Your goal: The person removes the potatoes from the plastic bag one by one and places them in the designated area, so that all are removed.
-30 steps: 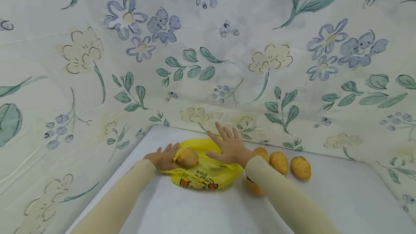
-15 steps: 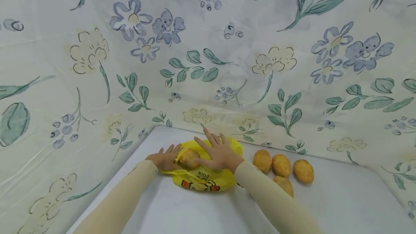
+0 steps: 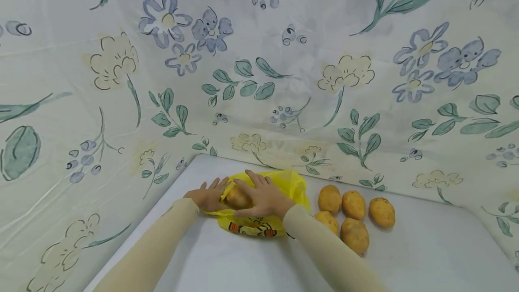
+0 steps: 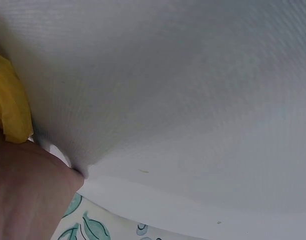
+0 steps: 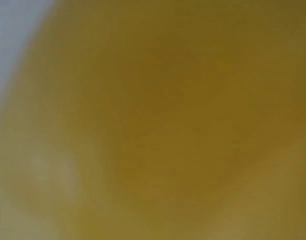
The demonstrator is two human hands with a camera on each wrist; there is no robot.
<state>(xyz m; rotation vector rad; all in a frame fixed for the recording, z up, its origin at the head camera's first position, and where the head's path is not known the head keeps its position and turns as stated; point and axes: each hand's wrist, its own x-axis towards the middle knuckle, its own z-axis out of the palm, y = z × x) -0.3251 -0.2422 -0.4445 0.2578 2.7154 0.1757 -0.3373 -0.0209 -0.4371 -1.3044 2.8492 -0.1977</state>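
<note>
A yellow plastic bag (image 3: 293, 184) with dark and orange print lies on the white table. At its left end a potato (image 3: 238, 198) sits in the bag's mouth, partly covered by my right hand. My left hand (image 3: 209, 197) is at the bag's left edge beside that potato, fingers extended. My right hand (image 3: 262, 197) is spread over the bag with straight fingers, by the potato's right side. In the left wrist view part of my left hand (image 4: 33, 190) shows below a fold of the yellow bag (image 4: 10, 100). Blurred yellow bag (image 5: 167, 125) fills the right wrist view.
Several loose potatoes (image 3: 354, 205) lie to the right of the bag, one (image 3: 326, 221) close to my right sleeve. The white table (image 3: 227, 265) meets a floral cloth wall (image 3: 284, 80) at the back and left side.
My right hand has moved left across the bag to the potato in its mouth. The loose potatoes at right have come out from behind the right sleeve. The left hand stays in place.
</note>
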